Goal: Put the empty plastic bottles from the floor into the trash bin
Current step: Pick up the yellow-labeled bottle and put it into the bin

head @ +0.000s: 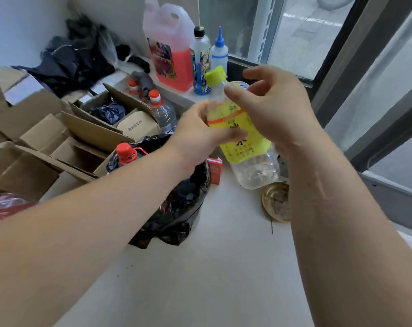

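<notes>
Pale smooth floor (223,267) by a window, pretty cluttered. One clear, crinkly plastic bottle (245,138) with a yellow label and lime cap is held tilted in the air above the trash bin (186,208), which is lined with a shiny black bag. Left hand (200,135) wraps its middle; right hand (275,107) fingers are loosely spread, just touching the neck. Two red-capped bottles (162,109) sit by brown cardboard boxes (58,142).

Floor (223,267) before me: black-bagged bin (183,208) centre, brass dish (276,201) right, cardboard boxes (58,142) left, red packet (215,169).
</notes>
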